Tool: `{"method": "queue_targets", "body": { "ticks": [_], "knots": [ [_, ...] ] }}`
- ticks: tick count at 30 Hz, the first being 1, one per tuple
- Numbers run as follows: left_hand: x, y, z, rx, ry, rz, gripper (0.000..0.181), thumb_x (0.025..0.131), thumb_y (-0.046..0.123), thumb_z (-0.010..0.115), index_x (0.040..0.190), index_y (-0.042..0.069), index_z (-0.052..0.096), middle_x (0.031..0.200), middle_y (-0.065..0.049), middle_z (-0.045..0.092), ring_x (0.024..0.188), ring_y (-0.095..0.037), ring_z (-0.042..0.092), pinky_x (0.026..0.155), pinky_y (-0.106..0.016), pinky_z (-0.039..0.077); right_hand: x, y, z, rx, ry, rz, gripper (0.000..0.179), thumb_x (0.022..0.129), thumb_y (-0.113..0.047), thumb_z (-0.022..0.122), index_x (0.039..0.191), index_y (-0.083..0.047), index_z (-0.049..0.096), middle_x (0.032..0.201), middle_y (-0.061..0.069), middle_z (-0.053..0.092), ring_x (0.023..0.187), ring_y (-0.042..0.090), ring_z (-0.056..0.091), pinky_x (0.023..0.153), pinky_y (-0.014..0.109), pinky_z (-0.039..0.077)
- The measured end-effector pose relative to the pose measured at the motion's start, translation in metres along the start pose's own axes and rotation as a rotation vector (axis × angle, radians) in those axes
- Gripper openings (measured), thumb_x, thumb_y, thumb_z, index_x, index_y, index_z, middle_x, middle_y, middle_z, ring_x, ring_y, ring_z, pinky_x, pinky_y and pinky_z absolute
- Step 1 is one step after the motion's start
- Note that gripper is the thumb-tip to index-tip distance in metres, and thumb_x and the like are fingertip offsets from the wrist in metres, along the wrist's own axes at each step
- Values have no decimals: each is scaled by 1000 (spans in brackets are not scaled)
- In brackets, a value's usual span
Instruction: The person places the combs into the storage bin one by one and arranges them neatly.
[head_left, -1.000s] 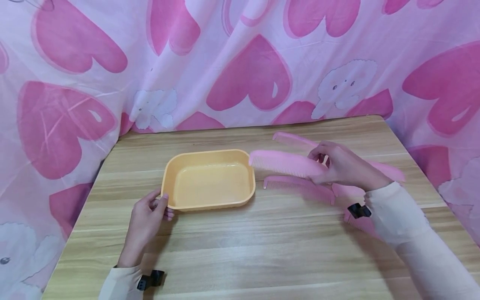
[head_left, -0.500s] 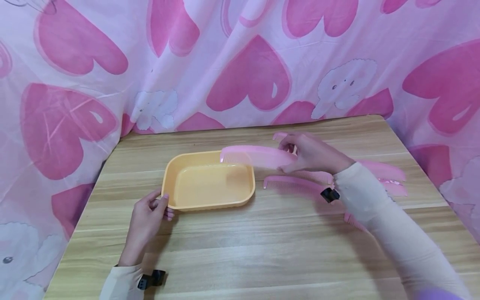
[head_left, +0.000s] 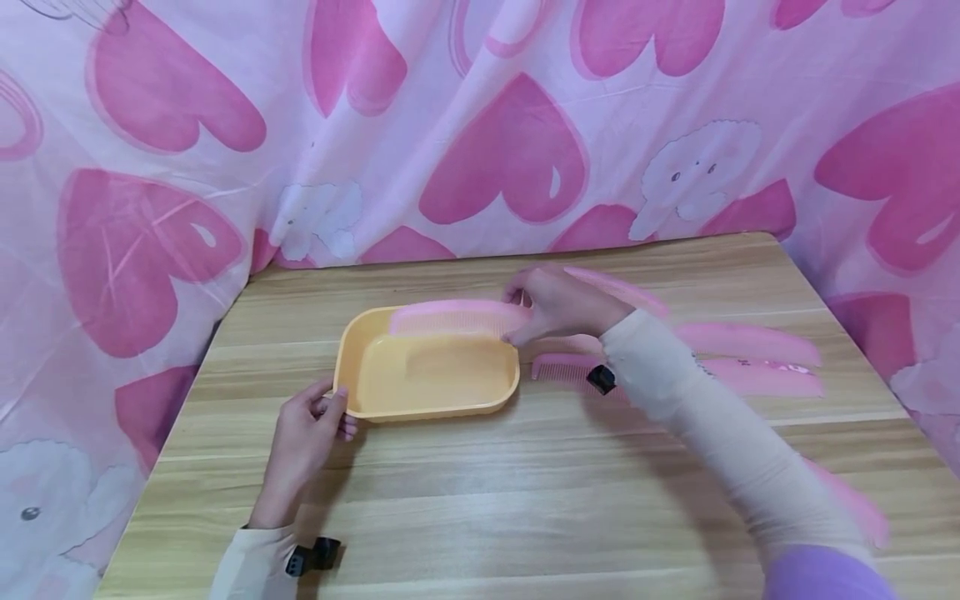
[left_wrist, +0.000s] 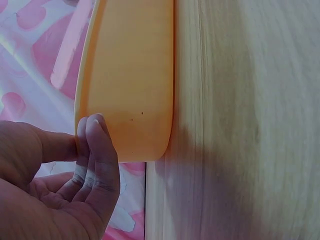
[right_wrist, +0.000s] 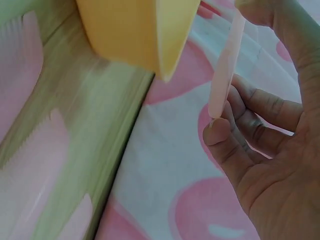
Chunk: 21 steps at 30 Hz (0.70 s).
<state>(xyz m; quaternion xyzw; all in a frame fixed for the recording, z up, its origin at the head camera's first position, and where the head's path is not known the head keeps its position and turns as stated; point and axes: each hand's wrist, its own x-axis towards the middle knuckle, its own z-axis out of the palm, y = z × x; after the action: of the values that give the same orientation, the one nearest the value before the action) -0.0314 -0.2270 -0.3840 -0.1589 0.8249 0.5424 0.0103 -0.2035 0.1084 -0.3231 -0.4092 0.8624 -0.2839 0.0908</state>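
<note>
Comb (head_left: 459, 317), pinched in the half-curled right hand (head_left: 562, 304), hangs over the far edge of the tray (head_left: 427, 414), whose near-left corner the left hand (head_left: 306, 433) grips, so loading it seems the step in hand, probably next calling for lowering and release.

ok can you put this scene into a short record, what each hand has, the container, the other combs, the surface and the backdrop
left hand: grips the near-left corner of the yellow tray
right hand: pinches a pink comb by one end
held comb position: above the tray, toward its far side
other combs: several, pink, lying right of the tray, some partly hidden by the right arm
surface: wood-grain table
backdrop: pink cloth with hearts
</note>
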Motion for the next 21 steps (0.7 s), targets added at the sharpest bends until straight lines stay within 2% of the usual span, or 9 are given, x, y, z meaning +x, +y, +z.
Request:
{"method": "queue_targets", "body": {
  "ticks": [9,15,21],
  "knots": [
    [3,1,4,28,13,-13,43,107,15,51,144,-7,47,87,-21,69,66,-16,67,62,-26,61,26,-6,20,-57,-5,-30,38,67,-31,88,90,-7,70,84,0,64,80,15,56,72,29,50],
    [2,1,4,38,21,-24,45,108,15,50,146,-8,45,86,-21,68,65,-15,66,60,-26,61,42,-12,36,-78,-58,8,39,69,-33,87,90,-6,69,85,1,63,81,16,55,75,28,50],
    [3,1,4,38,28,-22,43,107,14,50,144,-8,47,85,-21,68,65,-14,65,60,-26,60,54,-14,51,-98,-99,24,35,70,-32,86,86,-7,67,80,0,57,81,16,50,72,27,45]
  ]
}}
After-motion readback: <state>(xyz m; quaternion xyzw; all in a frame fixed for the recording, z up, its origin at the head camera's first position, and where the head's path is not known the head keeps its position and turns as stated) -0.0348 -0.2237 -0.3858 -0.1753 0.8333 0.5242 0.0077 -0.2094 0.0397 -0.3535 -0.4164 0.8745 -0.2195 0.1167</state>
